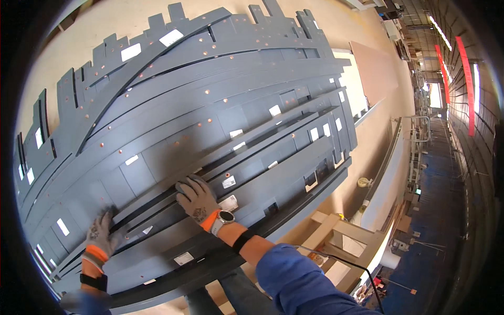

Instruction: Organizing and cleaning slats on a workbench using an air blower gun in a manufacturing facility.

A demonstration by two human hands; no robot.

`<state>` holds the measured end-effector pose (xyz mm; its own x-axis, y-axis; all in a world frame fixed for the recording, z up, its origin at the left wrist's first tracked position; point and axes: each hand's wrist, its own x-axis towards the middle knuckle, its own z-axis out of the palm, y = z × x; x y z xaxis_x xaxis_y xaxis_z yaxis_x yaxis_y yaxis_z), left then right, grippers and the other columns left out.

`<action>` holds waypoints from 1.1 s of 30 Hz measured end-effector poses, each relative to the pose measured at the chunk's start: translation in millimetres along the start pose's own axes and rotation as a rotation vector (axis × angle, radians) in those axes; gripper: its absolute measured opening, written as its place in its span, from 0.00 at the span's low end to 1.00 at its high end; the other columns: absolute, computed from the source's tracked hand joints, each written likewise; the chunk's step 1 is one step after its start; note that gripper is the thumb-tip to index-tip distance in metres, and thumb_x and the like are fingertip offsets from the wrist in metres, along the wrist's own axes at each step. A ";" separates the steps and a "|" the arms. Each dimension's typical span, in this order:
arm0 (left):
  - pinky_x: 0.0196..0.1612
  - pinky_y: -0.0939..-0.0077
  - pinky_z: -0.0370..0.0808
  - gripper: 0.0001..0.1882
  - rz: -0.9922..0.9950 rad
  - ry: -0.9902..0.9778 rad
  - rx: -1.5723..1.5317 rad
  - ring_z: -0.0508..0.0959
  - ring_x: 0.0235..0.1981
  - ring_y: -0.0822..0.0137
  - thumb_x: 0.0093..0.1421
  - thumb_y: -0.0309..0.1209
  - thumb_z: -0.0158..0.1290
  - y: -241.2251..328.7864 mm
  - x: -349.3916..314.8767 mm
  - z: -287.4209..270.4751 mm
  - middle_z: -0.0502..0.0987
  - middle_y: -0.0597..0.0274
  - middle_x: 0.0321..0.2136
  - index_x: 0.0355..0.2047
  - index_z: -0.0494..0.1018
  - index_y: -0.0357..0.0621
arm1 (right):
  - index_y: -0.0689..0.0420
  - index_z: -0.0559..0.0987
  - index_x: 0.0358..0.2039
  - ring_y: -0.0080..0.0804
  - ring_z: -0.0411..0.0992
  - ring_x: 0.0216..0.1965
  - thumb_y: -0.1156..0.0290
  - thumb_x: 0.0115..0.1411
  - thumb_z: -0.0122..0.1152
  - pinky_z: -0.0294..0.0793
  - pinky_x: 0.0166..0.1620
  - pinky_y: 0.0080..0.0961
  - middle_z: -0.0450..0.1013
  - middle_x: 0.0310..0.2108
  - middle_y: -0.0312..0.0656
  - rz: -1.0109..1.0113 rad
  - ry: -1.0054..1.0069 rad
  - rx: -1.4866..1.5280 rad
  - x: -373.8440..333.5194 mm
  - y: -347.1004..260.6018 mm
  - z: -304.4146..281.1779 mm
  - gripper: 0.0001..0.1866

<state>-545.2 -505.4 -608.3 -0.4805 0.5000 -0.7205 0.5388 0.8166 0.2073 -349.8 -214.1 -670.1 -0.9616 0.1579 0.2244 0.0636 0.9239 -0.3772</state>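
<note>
Long dark grey strips and flat panels lie side by side and overlapping; many carry white labels and small copper-coloured dots. My right hand (pixel 197 200), in a grey work glove with an orange cuff, is closed over the edge of a long grey strip (pixel 152 195) in the near part of the layout. Further left, my left hand (pixel 102 236), gloved alike and slightly blurred, is closed at the same strip's left end. Its fingertips are partly smeared. A labelled grey panel (pixel 170 244) lies just nearer to me than both hands.
The pieces rest on a broad pale wooden table (pixel 344 21). A brown sheet (pixel 374 73) lies at the right. Nearer on that side stands a wooden frame (pixel 336 231), with a black cable (pixel 362 266) across it. Beyond runs a blue floor (pixel 438 210).
</note>
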 end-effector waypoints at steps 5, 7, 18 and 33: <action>0.64 0.55 0.51 0.54 0.096 0.098 0.235 0.57 0.59 0.49 0.38 0.46 0.63 38.4 -0.4 15.2 0.59 0.47 0.57 0.61 0.50 0.35 | 0.52 0.75 0.43 0.45 0.60 0.56 0.68 0.52 0.53 0.58 0.59 0.48 0.65 0.52 0.43 -0.009 -0.081 -0.054 3.2 -1.4 -17.2 0.16; 0.62 0.56 0.53 0.52 0.107 0.218 0.265 0.59 0.58 0.50 0.37 0.41 0.62 24.8 7.7 38.2 0.60 0.48 0.55 0.60 0.51 0.34 | 0.51 0.74 0.46 0.46 0.60 0.56 0.68 0.53 0.51 0.57 0.59 0.50 0.64 0.53 0.44 0.008 0.074 -0.089 10.6 -1.3 -15.9 0.18; 0.55 0.59 0.64 0.37 0.251 0.174 -0.090 0.66 0.52 0.48 0.43 0.46 0.62 29.3 20.3 -15.2 0.66 0.48 0.49 0.51 0.64 0.40 | 0.48 0.73 0.34 0.38 0.68 0.40 0.70 0.50 0.55 0.66 0.46 0.38 0.68 0.33 0.40 0.070 -0.512 -0.272 63.1 2.9 -18.0 0.09; 0.61 0.53 0.54 0.33 -0.156 0.286 0.335 0.66 0.55 0.56 0.53 0.44 0.54 27.8 101.8 -102.0 0.66 0.56 0.52 0.56 0.60 0.44 | 0.49 0.64 0.56 0.46 0.50 0.62 0.59 0.44 0.68 0.44 0.64 0.49 0.57 0.57 0.43 0.214 -0.804 -0.392 54.6 -3.9 -17.4 0.38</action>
<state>-649.7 -402.4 -608.4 -0.7193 0.4767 -0.5054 0.6163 0.7736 -0.1474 -397.9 -203.0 -640.8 -0.8056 0.1845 -0.5630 0.2062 0.9782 0.0254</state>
